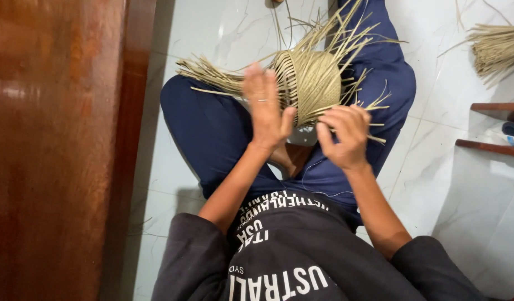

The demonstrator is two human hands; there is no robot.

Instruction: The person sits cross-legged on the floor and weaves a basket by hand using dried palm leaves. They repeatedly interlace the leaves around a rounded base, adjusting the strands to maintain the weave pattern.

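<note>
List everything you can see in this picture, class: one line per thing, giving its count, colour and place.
woven piece: one, straw-coloured, half finished with loose strips sticking out, on the lap
strip bundle: one, straw-coloured, on the floor at upper right
floor: one, white marbled tile, under everything
wood panel: one, reddish brown, along the left edge
wood frame: one, dark brown, at the right edge
trousers: one pair, dark blue, legs crossed
shirt: one, dark grey with white print, bottom
left hand: open, against the woven piece
right hand: fingers pinching strips at its lower edge
</note>
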